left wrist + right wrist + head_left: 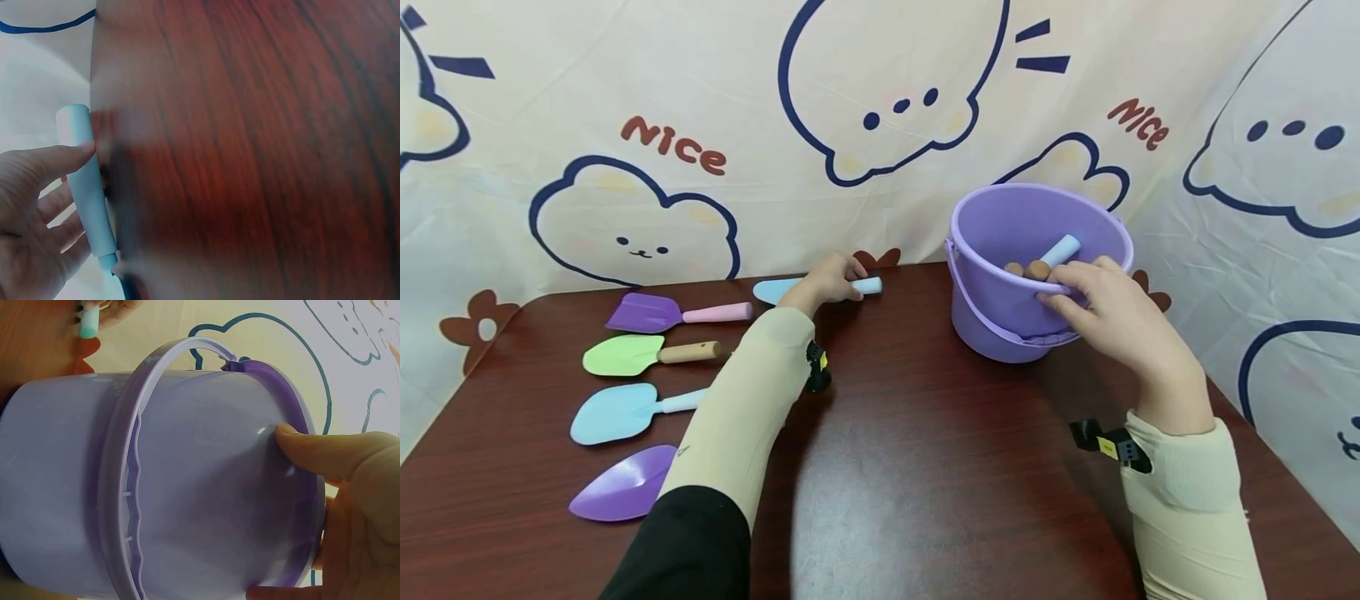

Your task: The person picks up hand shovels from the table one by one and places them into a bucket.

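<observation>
At the back of the table my left hand (829, 283) holds a toy shovel with a light blue blade (775, 289) by its handle. In the left wrist view the thumb lies across that pale blue handle (90, 194), with the fingers behind it. My right hand (1108, 312) grips the rim of a purple bucket (1000, 308), thumb on the outer wall and fingers over the edge. Inside the bucket, a light blue handle (1062, 249) and rounded brown ends (1037, 270) show; the rest is hidden by the wall. The bucket's carrying handle (122, 469) hangs down its side.
Left of my left arm lie a purple shovel with a pink handle (647, 313), a green one with a wooden handle (625, 356), a blue one (613, 414) and a purple scoop (625, 487), partly behind my sleeve. A printed cloth (760, 208) stands behind the table.
</observation>
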The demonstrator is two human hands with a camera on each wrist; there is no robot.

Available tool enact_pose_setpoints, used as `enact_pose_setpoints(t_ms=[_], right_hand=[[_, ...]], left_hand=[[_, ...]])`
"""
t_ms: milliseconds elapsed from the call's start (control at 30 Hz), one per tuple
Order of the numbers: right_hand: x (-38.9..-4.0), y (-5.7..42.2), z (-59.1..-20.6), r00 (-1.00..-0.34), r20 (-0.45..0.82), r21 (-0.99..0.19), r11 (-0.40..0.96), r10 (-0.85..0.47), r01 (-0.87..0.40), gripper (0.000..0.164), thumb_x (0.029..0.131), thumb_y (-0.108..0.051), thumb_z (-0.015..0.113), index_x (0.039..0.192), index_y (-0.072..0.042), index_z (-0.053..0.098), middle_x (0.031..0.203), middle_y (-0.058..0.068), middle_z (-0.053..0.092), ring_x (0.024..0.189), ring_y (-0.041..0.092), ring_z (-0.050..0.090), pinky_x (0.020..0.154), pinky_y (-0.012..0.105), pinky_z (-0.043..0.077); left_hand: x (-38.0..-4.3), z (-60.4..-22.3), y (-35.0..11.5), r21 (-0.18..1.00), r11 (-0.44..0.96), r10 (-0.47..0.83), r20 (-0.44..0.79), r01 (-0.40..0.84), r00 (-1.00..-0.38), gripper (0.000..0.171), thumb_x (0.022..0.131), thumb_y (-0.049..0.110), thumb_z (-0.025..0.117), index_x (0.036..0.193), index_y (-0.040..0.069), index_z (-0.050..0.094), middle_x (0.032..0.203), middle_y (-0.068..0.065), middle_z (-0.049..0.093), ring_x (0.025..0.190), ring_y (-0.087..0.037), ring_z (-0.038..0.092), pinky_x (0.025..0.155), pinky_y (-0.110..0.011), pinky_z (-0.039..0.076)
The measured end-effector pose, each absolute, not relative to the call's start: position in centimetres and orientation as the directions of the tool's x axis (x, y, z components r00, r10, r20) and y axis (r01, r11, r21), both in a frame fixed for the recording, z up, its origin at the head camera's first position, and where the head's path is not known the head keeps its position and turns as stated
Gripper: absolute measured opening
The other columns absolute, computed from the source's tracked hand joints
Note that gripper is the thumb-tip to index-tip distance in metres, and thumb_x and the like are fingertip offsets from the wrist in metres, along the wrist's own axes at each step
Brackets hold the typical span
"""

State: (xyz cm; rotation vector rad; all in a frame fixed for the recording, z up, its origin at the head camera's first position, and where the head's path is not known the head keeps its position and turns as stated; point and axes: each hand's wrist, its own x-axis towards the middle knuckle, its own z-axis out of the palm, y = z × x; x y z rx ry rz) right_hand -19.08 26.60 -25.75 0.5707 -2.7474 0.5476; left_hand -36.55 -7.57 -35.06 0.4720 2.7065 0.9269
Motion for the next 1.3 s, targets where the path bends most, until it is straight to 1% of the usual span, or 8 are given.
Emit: enact_pose_setpoints(t_ms=[167, 367, 533, 833, 1000, 1200, 1300], right_hand=[[-19.1, 26.6, -25.7, -0.880, 0.346, -0.308, 0.847, -0.324, -0.433, 0.005, 0.094, -0.015, 0.067, 0.094, -0.010, 0.068, 0.077, 0.006, 0.058, 0.086, 0.025, 0.044, 0.069, 0.038, 0.034], [-19.1, 26.6, -25.8, -0.879, 0.345, -0.309, 0.845, -0.327, -0.436, 0.004, 0.094, -0.016, 0.068, 0.094, -0.011, 0.068, 0.076, 0.005, 0.058, 0.086, 0.025, 0.044, 0.068, 0.038, 0.034], [-19.0, 26.5, -25.8, -0.879, 0.344, -0.311, 0.844, -0.330, -0.438, 0.005, 0.094, -0.016, 0.067, 0.093, -0.012, 0.067, 0.075, 0.005, 0.056, 0.085, 0.025, 0.043, 0.068, 0.038, 0.034], [-19.0, 26.6, -25.7, -0.877, 0.350, -0.301, 0.847, -0.330, -0.439, 0.005, 0.094, -0.015, 0.067, 0.096, -0.010, 0.068, 0.077, 0.007, 0.059, 0.085, 0.026, 0.044, 0.068, 0.038, 0.035], [-19.1, 26.6, -25.6, -0.874, 0.351, -0.296, 0.846, -0.336, -0.444, 0.005, 0.094, -0.015, 0.068, 0.093, -0.010, 0.067, 0.076, 0.006, 0.058, 0.084, 0.025, 0.045, 0.068, 0.038, 0.035], [-19.1, 26.7, -25.6, -0.868, 0.361, -0.286, 0.845, -0.341, -0.452, 0.005, 0.093, -0.014, 0.068, 0.091, -0.010, 0.067, 0.074, 0.005, 0.057, 0.083, 0.025, 0.044, 0.068, 0.038, 0.034], [-19.0, 26.6, -25.7, -0.867, 0.360, -0.288, 0.843, -0.344, -0.454, 0.005, 0.093, -0.014, 0.069, 0.090, -0.010, 0.067, 0.073, 0.005, 0.057, 0.082, 0.025, 0.044, 0.068, 0.038, 0.034]], left_hand=[[-36.3, -35.2, -7.3, 0.590, 0.769, 0.376, -0.106, 0.246, -0.921, 0.035, 0.091, 0.002, 0.068, 0.125, -0.003, 0.062, 0.132, -0.021, 0.061, 0.123, -0.033, 0.056, 0.108, -0.044, 0.043], [-35.9, -35.3, -7.0, 0.514, 0.803, 0.406, -0.103, 0.301, -0.908, 0.031, 0.090, 0.002, 0.069, 0.121, -0.001, 0.067, 0.127, -0.019, 0.064, 0.119, -0.033, 0.057, 0.105, -0.044, 0.046], [-35.9, -35.3, -7.2, 0.500, 0.797, 0.442, -0.099, 0.340, -0.891, 0.027, 0.089, 0.001, 0.070, 0.116, -0.001, 0.070, 0.122, -0.019, 0.067, 0.115, -0.032, 0.059, 0.104, -0.044, 0.047], [-36.0, -34.6, -7.6, 0.548, 0.751, 0.506, -0.118, 0.369, -0.854, 0.031, 0.090, 0.004, 0.070, 0.120, 0.000, 0.066, 0.125, -0.018, 0.065, 0.115, -0.031, 0.058, 0.104, -0.045, 0.045], [-35.6, -33.6, -7.7, 0.578, 0.718, 0.536, -0.101, 0.389, -0.838, 0.029, 0.090, 0.006, 0.070, 0.119, 0.000, 0.066, 0.124, -0.018, 0.065, 0.111, -0.031, 0.058, 0.101, -0.045, 0.047], [-35.2, -32.5, -7.7, 0.629, 0.683, 0.533, -0.081, 0.372, -0.842, 0.029, 0.091, 0.007, 0.070, 0.119, 0.000, 0.066, 0.123, -0.018, 0.065, 0.112, -0.031, 0.058, 0.101, -0.045, 0.047], [-35.0, -32.3, -7.8, 0.643, 0.673, 0.535, -0.080, 0.367, -0.841, 0.028, 0.091, 0.008, 0.070, 0.118, -0.001, 0.068, 0.121, -0.018, 0.067, 0.110, -0.030, 0.060, 0.098, -0.043, 0.049]])
